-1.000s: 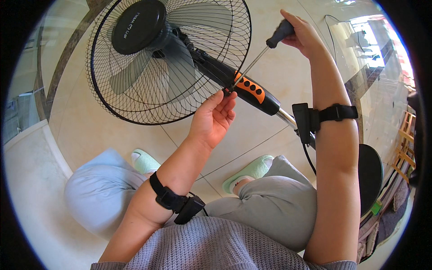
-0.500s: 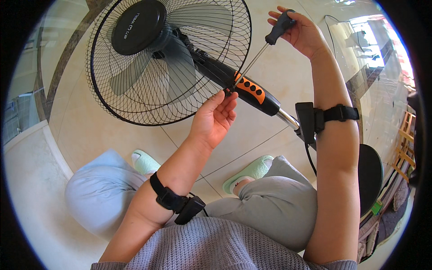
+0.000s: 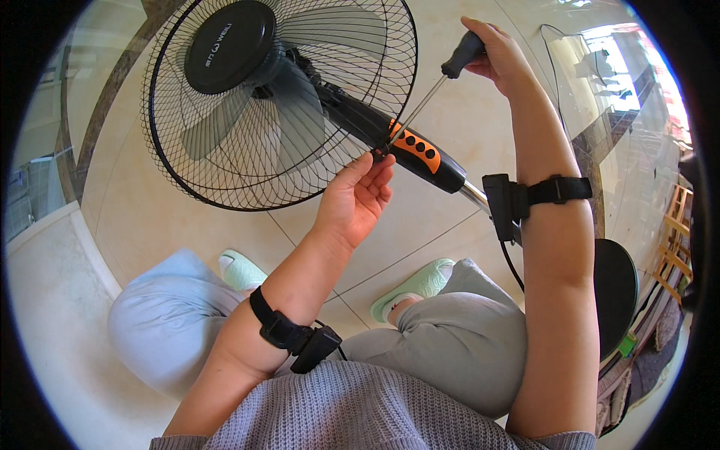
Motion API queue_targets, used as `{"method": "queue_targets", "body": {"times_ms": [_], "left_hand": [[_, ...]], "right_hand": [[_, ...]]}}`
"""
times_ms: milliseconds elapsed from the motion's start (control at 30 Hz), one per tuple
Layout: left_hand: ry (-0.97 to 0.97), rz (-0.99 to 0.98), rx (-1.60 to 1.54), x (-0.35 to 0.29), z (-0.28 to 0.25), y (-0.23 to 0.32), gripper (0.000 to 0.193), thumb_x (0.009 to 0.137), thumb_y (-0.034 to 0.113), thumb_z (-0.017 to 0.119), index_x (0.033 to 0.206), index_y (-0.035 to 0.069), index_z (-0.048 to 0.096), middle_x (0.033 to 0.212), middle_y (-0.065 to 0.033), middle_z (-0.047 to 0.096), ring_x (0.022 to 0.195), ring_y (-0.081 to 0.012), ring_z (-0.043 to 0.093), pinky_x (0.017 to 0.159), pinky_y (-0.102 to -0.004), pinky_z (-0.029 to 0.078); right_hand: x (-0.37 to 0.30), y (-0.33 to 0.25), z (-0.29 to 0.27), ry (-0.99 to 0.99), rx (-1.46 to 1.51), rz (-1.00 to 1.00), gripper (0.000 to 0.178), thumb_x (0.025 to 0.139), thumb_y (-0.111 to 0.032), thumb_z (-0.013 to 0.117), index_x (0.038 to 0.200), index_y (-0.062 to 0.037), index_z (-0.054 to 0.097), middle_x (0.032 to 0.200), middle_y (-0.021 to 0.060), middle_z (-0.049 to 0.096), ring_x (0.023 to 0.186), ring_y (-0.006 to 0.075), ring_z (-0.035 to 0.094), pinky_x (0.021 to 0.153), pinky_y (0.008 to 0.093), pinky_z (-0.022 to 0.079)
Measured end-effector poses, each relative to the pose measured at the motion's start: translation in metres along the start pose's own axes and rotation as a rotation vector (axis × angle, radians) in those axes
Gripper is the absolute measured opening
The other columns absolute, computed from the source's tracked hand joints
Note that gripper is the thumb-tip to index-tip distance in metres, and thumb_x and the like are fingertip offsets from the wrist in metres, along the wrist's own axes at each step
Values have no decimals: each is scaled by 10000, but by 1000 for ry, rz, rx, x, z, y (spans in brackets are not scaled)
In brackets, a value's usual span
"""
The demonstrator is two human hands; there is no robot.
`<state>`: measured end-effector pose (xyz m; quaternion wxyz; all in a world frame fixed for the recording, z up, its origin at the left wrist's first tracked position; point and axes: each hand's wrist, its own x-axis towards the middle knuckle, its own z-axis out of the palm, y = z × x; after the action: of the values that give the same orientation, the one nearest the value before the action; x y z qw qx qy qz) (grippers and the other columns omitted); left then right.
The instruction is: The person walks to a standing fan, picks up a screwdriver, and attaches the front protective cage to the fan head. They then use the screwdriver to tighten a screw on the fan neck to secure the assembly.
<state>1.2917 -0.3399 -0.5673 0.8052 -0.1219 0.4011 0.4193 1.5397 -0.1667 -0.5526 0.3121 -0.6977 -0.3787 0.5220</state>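
A black pedestal fan (image 3: 229,49) with grey blades and a wire guard leans across the floor in front of me. My right hand (image 3: 501,61) is closed around the dark handle of a screwdriver (image 3: 463,54). Its thin metal shaft slants down and left to a small black clip (image 3: 380,153) at the edge of the guard, beside the orange button panel (image 3: 417,148). My left hand (image 3: 360,193) pinches that clip between thumb and fingertips, with its other fingers curled. The exact contact at the screwdriver's tip is too small to make out.
From the orange panel, a chrome pole (image 3: 475,196) runs down right toward a round black base (image 3: 615,300), partly behind my right forearm. My slippered feet (image 3: 424,281) rest on the tiled floor (image 3: 360,262). Wooden racks (image 3: 675,247) and fabric lie at the far right.
My right hand has turned around the screwdriver's handle, its fingers now folded closer and the wrist slightly left. My left hand, the clip and the fan stay nearly where they were.
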Motion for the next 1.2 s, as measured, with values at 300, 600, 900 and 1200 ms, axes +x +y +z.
{"method": "queue_targets", "body": {"times_ms": [300, 600, 900, 1200], "left_hand": [[19, 0, 11, 0, -2, -1, 142, 809, 168, 615, 915, 77, 592, 938, -75, 630, 794, -126, 581, 663, -246, 446], [16, -5, 0, 1, -3, 0, 137, 813, 161, 607, 917, 73, 593, 938, -76, 631, 799, -127, 585, 666, -250, 446], [-15, -26, -7, 2, -4, 1, 130, 805, 156, 619, 901, 73, 593, 942, -85, 630, 805, -136, 584, 669, -253, 443], [-43, -11, -26, 4, -5, 0, 154, 827, 168, 579, 936, 61, 600, 931, -74, 639, 795, -141, 590, 694, -281, 428]], "right_hand": [[1, 1, -1, -25, 115, -23, 386, 864, -314, 522, 1124, -32, 485, 1087, 142, 577, 973, 242, 592, 876, 357, 478], [-10, -13, 9, -52, 160, -122, 341, 784, -395, 615, 934, -97, 546, 774, 30, 568, 679, 128, 587, 680, 285, 505], [-3, -7, 7, -398, 665, -197, 309, 847, -224, 513, 1142, -138, 477, 1033, 121, 577, 918, 260, 592, 726, 415, 514], [4, 0, 3, -284, 580, -169, 362, 855, -250, 529, 1128, -19, 476, 1059, 154, 559, 977, 264, 576, 795, 334, 511]]}}
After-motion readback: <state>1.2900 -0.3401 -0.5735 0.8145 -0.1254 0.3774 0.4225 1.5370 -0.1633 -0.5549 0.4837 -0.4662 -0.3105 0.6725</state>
